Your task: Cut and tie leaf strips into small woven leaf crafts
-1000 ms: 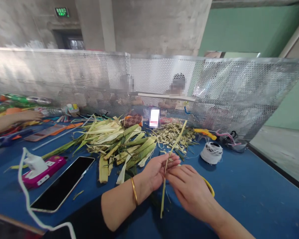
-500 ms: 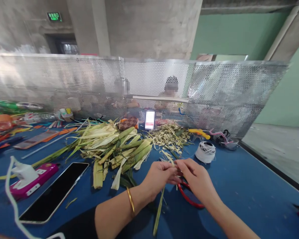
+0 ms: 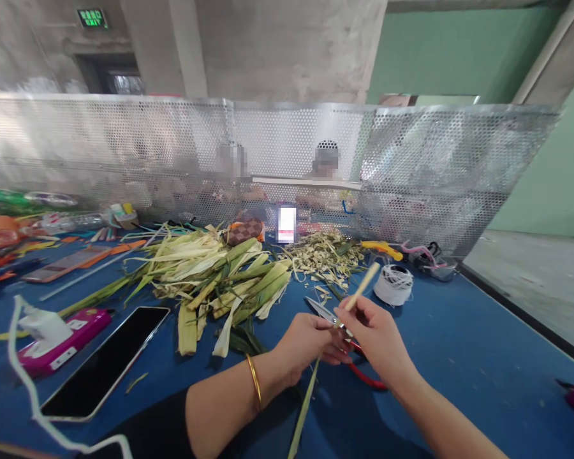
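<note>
While both hands work close together on the near left side of the white spool [image 3: 394, 285], a pale strip [image 3: 363, 285] slants up towards it.

The right hand [image 3: 375, 333] pinches the strip between thumb and fingers; the left hand [image 3: 302, 344] is closed at its lower end, probably to steady it. A green length [image 3: 302, 411] hangs on the spool's near left side. Scissors [image 3: 319, 310] lie left of the spool, partly hidden by the hands. Compared with half a second ago, the blades show and the pale end sticks up.
</note>
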Available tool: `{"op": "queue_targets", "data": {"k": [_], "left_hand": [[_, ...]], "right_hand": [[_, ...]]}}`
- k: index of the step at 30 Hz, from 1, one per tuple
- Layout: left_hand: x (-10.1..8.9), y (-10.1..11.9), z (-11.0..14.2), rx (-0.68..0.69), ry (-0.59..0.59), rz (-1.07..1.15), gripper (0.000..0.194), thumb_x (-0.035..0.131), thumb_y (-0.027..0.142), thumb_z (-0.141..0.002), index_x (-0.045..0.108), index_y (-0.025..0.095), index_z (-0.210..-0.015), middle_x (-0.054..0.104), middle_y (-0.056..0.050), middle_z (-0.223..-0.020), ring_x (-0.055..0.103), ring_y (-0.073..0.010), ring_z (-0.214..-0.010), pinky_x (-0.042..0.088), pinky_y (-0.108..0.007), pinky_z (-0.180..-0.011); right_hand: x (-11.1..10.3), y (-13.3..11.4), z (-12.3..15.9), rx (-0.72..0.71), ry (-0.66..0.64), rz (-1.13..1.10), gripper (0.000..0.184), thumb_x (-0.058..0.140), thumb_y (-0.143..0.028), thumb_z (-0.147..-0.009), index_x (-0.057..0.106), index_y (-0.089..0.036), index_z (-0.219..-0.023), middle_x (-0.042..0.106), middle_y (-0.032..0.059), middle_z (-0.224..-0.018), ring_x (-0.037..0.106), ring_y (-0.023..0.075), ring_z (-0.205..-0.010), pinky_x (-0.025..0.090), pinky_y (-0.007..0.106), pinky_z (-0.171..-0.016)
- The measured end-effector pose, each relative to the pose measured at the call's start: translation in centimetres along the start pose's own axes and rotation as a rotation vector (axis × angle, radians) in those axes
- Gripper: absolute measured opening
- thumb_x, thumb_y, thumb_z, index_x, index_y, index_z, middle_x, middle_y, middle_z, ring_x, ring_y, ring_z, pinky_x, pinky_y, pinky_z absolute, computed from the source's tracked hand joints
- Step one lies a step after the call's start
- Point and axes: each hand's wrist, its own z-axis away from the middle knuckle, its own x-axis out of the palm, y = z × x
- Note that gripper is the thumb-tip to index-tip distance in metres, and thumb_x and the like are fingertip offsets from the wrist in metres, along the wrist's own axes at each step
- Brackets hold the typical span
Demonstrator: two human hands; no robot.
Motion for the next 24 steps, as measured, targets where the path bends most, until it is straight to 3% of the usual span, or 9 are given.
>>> {"op": "queue_targets", "data": {"k": [3,11,24], "left_hand": [[-0.5,0.3,-0.2,-0.013,-0.015,0.124,0.022,0.065,0.031,-0.069,0.069,0.010,-0.072,0.070,-0.009,-0.074,0.066,-0.0151,-0.063,0.049,-0.024,-0.062],[-1.1,0.6,-0.6,0.021,0.008,0.319,0.015,0.063,0.023,-0.068,0.066,0.008,-0.070,0.068,-0.010,-0.070,0.062,-0.0120,-0.059,0.048,-0.022,-0.063],[-1.2,0.7,-0.5,0.023,-0.002,0.335,0.015,0.063,0.023,-0.072,0.065,0.009,-0.074,0.067,-0.009,-0.071,0.061,-0.0122,-0.059,0.049,-0.024,-0.067]], "right_hand": [[-0.2,-0.7,0.5,-0.155,0.064,0.109,0.023,0.055,-0.042,-0.081,0.057,-0.020,-0.074,0.054,-0.0030,-0.054,0.048,0.0116,-0.046,0.039,0.022,-0.044],[-0.1,-0.3,1.0,-0.603,0.059,0.320,0.014,0.051,-0.025,-0.090,0.063,-0.021,-0.086,0.067,0.0040,-0.079,0.063,0.0142,-0.070,0.048,0.022,-0.064],[-0.1,-0.2,1.1,-0.688,0.052,0.430,0.018,0.048,-0.023,-0.091,0.066,-0.021,-0.094,0.068,0.0068,-0.084,0.064,0.0149,-0.068,0.050,0.025,-0.060]]}}
